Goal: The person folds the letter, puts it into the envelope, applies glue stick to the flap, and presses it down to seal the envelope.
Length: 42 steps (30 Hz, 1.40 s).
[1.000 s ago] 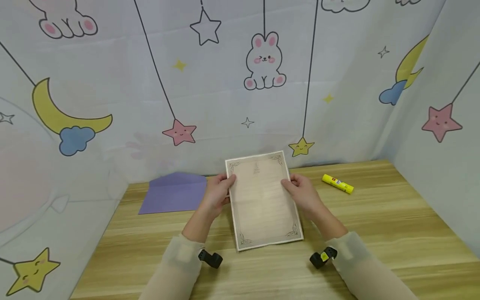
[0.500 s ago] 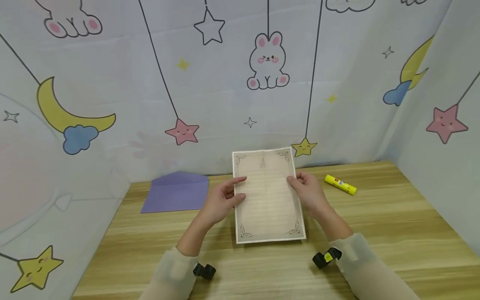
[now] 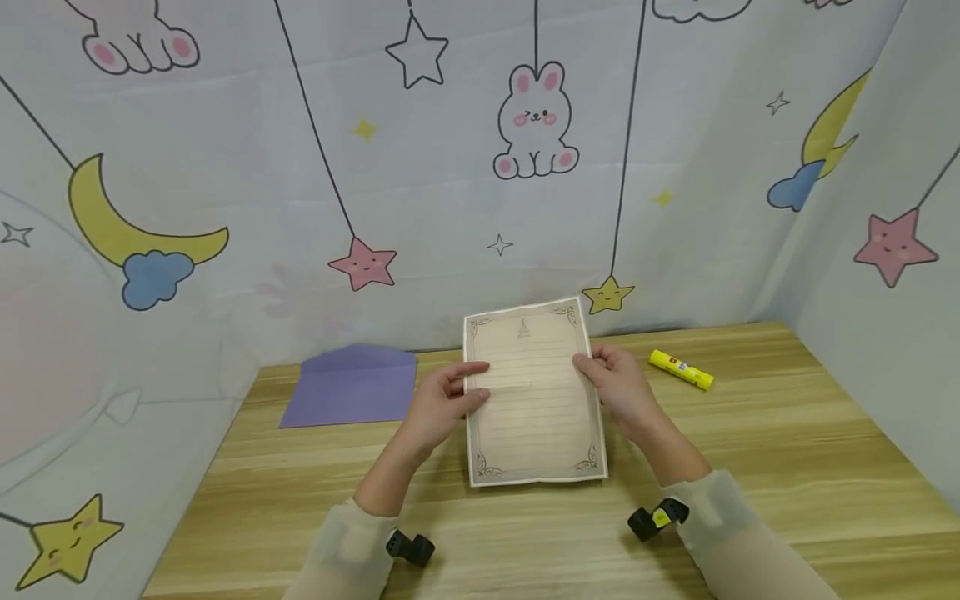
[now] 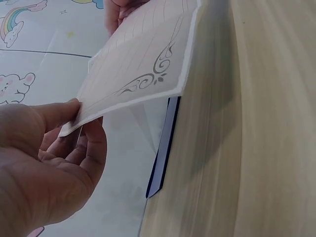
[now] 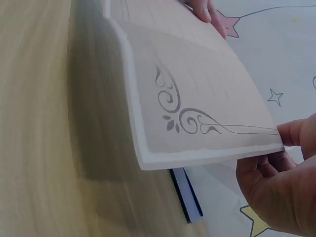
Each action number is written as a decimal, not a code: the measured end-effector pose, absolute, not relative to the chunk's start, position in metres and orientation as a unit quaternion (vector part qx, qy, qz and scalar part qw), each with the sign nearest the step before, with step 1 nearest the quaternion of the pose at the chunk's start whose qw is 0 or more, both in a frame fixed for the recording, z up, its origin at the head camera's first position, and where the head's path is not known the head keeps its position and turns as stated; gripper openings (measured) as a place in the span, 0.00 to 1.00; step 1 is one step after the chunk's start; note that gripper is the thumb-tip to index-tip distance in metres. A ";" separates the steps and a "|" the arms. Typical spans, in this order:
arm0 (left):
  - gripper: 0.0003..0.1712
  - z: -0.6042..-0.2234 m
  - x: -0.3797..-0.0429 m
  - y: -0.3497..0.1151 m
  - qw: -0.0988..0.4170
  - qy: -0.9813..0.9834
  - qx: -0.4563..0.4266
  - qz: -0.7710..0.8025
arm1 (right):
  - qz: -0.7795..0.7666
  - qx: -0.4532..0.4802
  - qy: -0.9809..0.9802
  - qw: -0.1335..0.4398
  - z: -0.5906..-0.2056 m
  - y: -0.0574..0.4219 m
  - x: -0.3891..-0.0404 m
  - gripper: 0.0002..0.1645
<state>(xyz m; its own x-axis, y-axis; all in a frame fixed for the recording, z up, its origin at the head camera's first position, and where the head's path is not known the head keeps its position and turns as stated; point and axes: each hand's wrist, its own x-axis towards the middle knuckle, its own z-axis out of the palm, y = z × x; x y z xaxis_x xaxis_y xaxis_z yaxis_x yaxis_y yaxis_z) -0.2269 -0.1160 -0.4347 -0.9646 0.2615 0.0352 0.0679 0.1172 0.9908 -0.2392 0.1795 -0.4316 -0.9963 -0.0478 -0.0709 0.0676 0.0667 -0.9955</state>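
"Paper (image 3: pixel 534 417) secure?"

"Left hand (image 3: pixel 435 408) pinches its nine-o'clock edge, right hand (image 3: pixel 621 387) its three, above the table (image 3: pixel 750 467)."

"What could spoil it?"

"Uneven pulling might crease it; a careless swing towards nine could shove that purple envelope (image 3: pixel 352 392); towards three, the yellow tube (image 3: pixel 681 370)."

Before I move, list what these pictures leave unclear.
Yellow tube, any lettering: head view, too small.
What the dark-edged strip is: both wrist views, partly covered by the paper sheet.
Head of drawn figure at upper left: head view, cut off by frame's top edge.
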 end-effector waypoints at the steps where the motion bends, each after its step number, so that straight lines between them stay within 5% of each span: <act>1: 0.25 -0.435 -0.227 -0.116 0.074 0.741 0.107 0.659 | -0.680 0.000 0.732 0.041 -0.431 0.181 -0.239 0.26; 8: 0.24 -0.433 -0.229 -0.120 0.038 0.745 0.084 0.661 | -0.608 -0.128 0.783 0.028 -0.423 0.193 -0.235 0.41; 15: 0.30 -0.422 -0.225 -0.124 0.001 0.787 0.118 0.606 | -0.490 -0.176 0.854 0.005 -0.411 0.194 -0.228 0.25; 21: 0.20 -0.415 -0.220 -0.128 -0.036 0.854 0.131 0.502 | -0.447 -0.184 0.875 -0.027 -0.410 0.195 -0.228 0.11; 28: 0.09 -0.409 -0.218 -0.131 -0.048 0.879 0.137 0.455 | -0.454 -0.188 0.870 -0.045 -0.410 0.199 -0.229 0.08; 31: 0.17 -0.411 -0.220 -0.134 -0.052 0.879 0.150 0.449 | -0.460 -0.184 0.867 -0.045 -0.410 0.200 -0.230 0.09; 35: 0.30 -0.413 -0.222 -0.138 -0.030 0.876 0.165 0.451 | -0.490 -0.175 0.853 -0.027 -0.411 0.200 -0.230 0.11; 42: 0.11 -0.412 -0.221 -0.139 0.141 0.817 0.198 0.523 | -0.547 -0.149 0.824 0.001 -0.411 0.197 -0.232 0.15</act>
